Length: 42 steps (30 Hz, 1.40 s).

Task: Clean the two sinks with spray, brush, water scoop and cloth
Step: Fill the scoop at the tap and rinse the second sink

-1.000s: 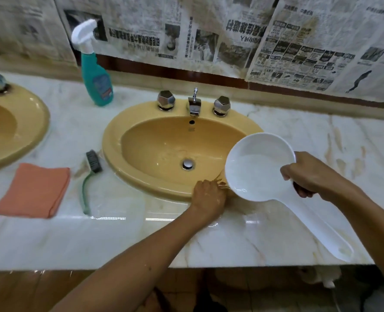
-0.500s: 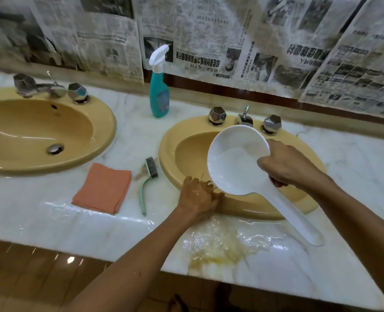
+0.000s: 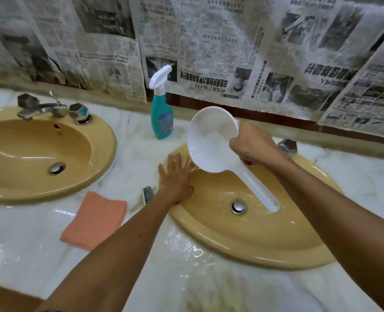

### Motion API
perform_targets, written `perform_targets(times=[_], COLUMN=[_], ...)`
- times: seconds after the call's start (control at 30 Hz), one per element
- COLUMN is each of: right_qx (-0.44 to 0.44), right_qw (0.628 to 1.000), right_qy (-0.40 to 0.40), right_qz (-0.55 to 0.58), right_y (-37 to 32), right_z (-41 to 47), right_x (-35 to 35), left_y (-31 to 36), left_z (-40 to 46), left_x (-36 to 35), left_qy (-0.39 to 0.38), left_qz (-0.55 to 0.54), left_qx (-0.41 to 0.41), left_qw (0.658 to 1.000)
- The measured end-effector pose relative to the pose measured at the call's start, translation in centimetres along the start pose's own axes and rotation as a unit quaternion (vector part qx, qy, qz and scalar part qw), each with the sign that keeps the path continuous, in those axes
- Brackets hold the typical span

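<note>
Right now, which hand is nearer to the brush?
The left. The left hand lies flat on the near sink's left rim, just right of the brush. The right hand is farther right, above the basin, gripping the scoop.

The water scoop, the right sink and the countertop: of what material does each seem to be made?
Water scoop: likely white plastic, smooth, slightly translucent, moulded in one piece with its handle.
Right sink: probably glazed ceramic, mustard yellow, with sharp glossy highlights on the rim.
Countertop: looks like polished marble, white with grey and brownish veins, and reflective; a stone-look laminate cannot be ruled out.
</note>
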State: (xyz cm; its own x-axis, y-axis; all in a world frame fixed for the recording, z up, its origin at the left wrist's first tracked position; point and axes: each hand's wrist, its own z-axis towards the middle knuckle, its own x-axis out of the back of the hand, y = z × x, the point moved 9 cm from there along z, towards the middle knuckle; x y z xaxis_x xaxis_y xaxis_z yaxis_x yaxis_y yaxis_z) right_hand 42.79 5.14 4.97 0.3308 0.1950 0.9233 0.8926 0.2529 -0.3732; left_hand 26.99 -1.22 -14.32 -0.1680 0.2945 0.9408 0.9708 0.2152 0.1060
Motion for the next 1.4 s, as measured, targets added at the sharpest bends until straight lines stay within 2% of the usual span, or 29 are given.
perform_targets(times=[0.2, 0.27, 0.37, 0.5, 0.53, 0.63, 0.7, 0.77, 0.87, 0.97, 1.03, 1.1, 1.2, 1.3, 1.33, 1.4], right_qx=[-0.028, -0.027, -0.024, -0.032, -0.031, -0.024, -0.033, -0.048, -0.052, -0.056, -0.066, -0.078, -0.101, -0.176, -0.209, -0.259], right_qw=[0.998, 0.997, 0.995, 0.992, 0.990, 0.983, 0.976, 0.968, 0.955, 0.944, 0.943, 0.947, 0.956, 0.964, 0.953, 0.921], right_qy=[0.042, 0.059, 0.078, 0.081, 0.081, 0.095, 0.105, 0.105, 0.109, 0.120, 0.125, 0.130, 0.150, 0.197, 0.212, 0.224], right_qz=[-0.026, -0.049, -0.064, -0.094, -0.107, -0.155, -0.190, -0.223, -0.271, -0.303, -0.302, -0.284, -0.230, -0.033, 0.050, 0.186], right_y=[2.9, 4.2, 6.5, 9.7, 10.5, 12.4, 13.6, 14.8, 16.3, 17.5, 18.3, 19.2, 20.6, 23.7, 24.8, 25.9], right_z=[5.4, 6.8, 8.4, 9.0, 8.8, 7.7, 6.7, 5.7, 4.4, 2.6, 1.5, 0.1, -2.4, -5.7, -7.0, -9.3], right_x=[3.5, 5.1, 7.5, 9.9, 10.4, 12.0, 12.7, 13.3, 13.5, 13.5, 13.3, 12.7, 11.2, 9.1, 7.9, 4.9], left_y=[3.2, 6.3, 10.9, 15.8, 17.4, 21.3, 23.2, 24.9, 26.5, 29.5, 31.4, 31.8, 31.0, 30.6, 30.6, 29.6], left_z=[6.6, 8.6, 10.2, 11.5, 12.1, 14.1, 14.9, 15.1, 14.2, 12.6, 11.5, 10.5, 8.5, 4.2, 2.2, -1.5], left_x=[3.4, 5.4, 8.4, 11.7, 11.8, 9.8, 8.9, 8.6, 8.9, 8.2, 6.7, 5.5, 4.7, 5.3, 5.2, 4.0], left_qy=[0.039, 0.086, 0.146, 0.238, 0.226, 0.072, 0.005, -0.011, 0.019, 0.041, 0.001, -0.034, -0.023, 0.067, 0.089, 0.074], left_qz=[-0.050, -0.115, -0.245, -0.158, -0.137, -0.103, -0.050, 0.001, 0.047, 0.071, 0.070, 0.047, 0.067, 0.071, 0.056, -0.011], left_qx=[0.010, -0.044, -0.119, -0.138, -0.153, -0.177, -0.179, -0.165, -0.133, -0.200, -0.255, -0.269, -0.274, -0.346, -0.395, -0.463], left_qw=[0.998, 0.989, 0.951, 0.948, 0.952, 0.976, 0.983, 0.986, 0.990, 0.976, 0.964, 0.962, 0.959, 0.933, 0.913, 0.883])
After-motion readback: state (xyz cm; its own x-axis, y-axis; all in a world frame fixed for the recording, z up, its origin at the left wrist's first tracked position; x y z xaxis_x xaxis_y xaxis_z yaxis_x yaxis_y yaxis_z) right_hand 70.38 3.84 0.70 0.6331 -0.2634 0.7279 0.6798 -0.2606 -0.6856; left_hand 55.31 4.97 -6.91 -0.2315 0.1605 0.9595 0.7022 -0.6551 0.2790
